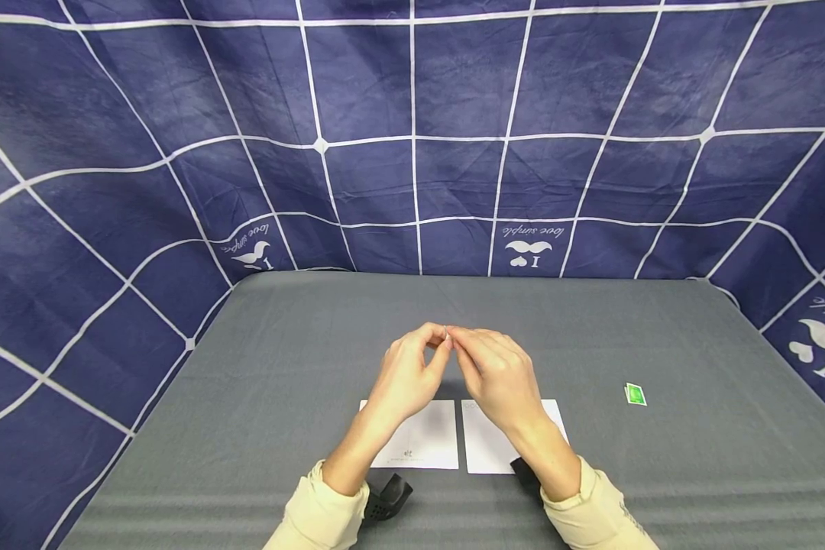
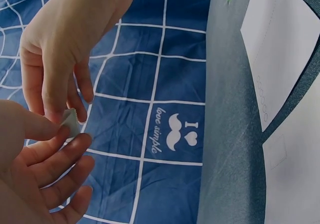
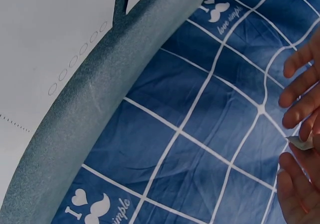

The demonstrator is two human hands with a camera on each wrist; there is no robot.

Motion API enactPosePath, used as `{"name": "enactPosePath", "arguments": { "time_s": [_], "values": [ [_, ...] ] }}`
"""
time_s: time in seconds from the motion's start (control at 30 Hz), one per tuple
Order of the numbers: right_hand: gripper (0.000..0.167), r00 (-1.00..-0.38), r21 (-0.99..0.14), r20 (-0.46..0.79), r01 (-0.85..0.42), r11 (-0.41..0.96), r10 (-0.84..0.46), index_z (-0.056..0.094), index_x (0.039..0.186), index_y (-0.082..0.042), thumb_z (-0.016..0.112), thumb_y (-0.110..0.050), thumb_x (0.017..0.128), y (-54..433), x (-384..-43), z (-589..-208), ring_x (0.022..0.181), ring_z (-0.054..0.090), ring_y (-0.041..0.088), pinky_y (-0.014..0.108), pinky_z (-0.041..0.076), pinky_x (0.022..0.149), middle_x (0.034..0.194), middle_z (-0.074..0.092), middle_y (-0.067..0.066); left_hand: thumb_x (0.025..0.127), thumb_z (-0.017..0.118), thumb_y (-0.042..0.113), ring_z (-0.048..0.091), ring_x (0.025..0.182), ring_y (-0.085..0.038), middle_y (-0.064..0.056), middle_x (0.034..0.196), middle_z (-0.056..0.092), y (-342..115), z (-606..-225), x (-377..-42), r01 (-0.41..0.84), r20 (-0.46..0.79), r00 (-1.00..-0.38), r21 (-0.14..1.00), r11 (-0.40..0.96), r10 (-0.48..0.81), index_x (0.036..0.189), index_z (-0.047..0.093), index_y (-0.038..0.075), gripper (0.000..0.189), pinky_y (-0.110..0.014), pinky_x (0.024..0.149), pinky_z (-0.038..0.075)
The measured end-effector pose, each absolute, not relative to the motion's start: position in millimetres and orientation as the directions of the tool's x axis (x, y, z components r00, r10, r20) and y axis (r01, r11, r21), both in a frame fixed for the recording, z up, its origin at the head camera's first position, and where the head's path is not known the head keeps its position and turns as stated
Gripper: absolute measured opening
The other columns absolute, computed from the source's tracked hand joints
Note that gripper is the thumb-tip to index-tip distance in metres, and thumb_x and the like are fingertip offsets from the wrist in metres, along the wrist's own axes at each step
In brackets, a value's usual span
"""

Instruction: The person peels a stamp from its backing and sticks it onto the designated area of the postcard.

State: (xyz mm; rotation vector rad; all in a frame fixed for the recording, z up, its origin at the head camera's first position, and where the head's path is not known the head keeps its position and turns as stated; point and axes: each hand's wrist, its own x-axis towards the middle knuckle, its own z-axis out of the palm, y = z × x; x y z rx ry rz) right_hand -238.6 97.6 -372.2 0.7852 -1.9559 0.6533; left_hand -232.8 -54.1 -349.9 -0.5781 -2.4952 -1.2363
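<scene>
My left hand (image 1: pixel 409 370) and right hand (image 1: pixel 500 376) meet fingertip to fingertip above the table's middle. Between them is a small pale stamp (image 2: pixel 71 123), its plain side showing and one edge finely toothed. In the left wrist view, the left thumb and forefinger pinch it from below, while the right hand's fingertips grip its upper part. At the right edge of the right wrist view, fingers mostly cover the stamp (image 3: pixel 300 143). Under the hands lie two white envelopes, a left one (image 1: pixel 422 439) and a right one (image 1: pixel 484 447) partly hidden by my right forearm.
Off to the right on the grey tabletop (image 1: pixel 282 367) lies a small green stamp (image 1: pixel 635 394) with a white border. A blue cloth with white grid lines (image 1: pixel 461 176) hangs around the back and sides. Black wrist straps (image 1: pixel 389 498) sit below both wrists.
</scene>
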Motion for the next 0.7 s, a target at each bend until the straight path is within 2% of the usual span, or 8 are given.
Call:
{"name": "enactPosePath", "arguments": {
  "time_s": [0.1,0.3,0.7],
  "values": [
    [0.025,-0.411,-0.163,0.877,-0.741,0.652,-0.248,0.072,0.100,0.000,0.073,0.006,0.077,97.1,-238.3,-372.3,0.080,0.067,0.025,0.040,0.053,0.072,0.089,0.071,0.009,0.095,0.057,0.013,0.064,0.092,-0.022,-0.005,0.094,0.069,-54.5,-350.9,-233.6,0.484,0.443,-0.870,0.673,0.560,0.219,0.098,0.067,0.006,0.013,-0.043,0.075,0.048],
    [0.024,-0.452,-0.231,0.864,-0.746,0.624,-0.220,0.072,0.100,0.000,0.074,0.006,0.077,96.9,-237.9,-371.5,0.081,0.067,0.024,0.040,0.052,0.074,0.087,0.071,0.009,0.095,0.057,0.015,0.064,0.090,-0.022,-0.005,0.094,0.069,-54.1,-351.6,-234.0,0.494,0.459,-0.861,0.645,0.583,0.221,0.097,0.068,0.006,0.014,-0.043,0.073,0.048],
    [0.021,-0.463,-0.248,0.867,-0.722,0.646,-0.185,0.073,0.099,-0.001,0.073,0.003,0.079,96.1,-237.5,-372.2,0.080,0.066,0.024,0.040,0.051,0.068,0.087,0.071,0.007,0.095,0.057,0.012,0.064,0.085,-0.022,-0.005,0.090,0.068,-51.6,-354.9,-234.1,0.519,0.486,-0.842,0.616,0.592,0.233,0.096,0.068,0.006,0.012,-0.039,0.067,0.048]
  ]
}}
